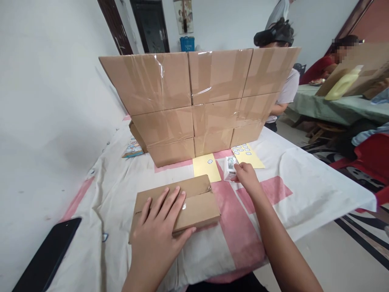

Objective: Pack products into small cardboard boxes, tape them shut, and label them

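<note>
My left hand lies spread over the top of a flat brown cardboard box, the thumb along its front edge. Further right, my right hand has its thumb and fingers closed on a small white box with a dark printed patch on top. That box is on or just above the cloth; I cannot tell which. To its left lies a yellow sheet bearing a single small outlined card shape. Behind it, another yellow sheet carries several such shapes. What is inside the cardboard box is hidden.
A tall partition of taped cardboard boxes stands across the table. A colourful packet lies by its left end. A black phone rests at the near left. A person wearing a headset is behind the partition; others are at the right.
</note>
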Motion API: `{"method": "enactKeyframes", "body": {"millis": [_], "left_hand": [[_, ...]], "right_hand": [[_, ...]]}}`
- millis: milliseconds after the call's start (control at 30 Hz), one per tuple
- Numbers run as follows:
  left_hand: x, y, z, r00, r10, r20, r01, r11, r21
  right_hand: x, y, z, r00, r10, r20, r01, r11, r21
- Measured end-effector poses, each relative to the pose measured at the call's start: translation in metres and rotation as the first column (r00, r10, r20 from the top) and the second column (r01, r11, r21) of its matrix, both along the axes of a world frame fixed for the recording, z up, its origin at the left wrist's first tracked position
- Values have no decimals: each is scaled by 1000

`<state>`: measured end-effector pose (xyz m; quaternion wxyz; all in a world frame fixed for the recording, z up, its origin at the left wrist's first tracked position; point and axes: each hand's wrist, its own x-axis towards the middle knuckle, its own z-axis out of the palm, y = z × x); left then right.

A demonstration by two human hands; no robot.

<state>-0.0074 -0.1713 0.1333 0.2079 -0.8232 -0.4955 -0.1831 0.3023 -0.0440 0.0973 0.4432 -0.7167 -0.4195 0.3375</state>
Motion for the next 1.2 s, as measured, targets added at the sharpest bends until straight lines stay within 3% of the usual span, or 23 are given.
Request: {"method": "enactKeyframes", "body": {"millis": [400, 800, 1200], "left_hand": [[-1, -2, -1, 1000, 2, 1, -2, 1000, 1], [-1, -4, -2, 999, 4, 34, -4, 1000, -12], [1, -3, -1, 999, 4, 42, -3, 1000, -20]], "right_hand": [[8, 16, -9, 988, -76, 131, 61, 992, 113], [12, 9, -12, 981, -89, -173, 95, 995, 23], [12, 6, -10, 955, -100, -281, 106, 994, 7]]}}
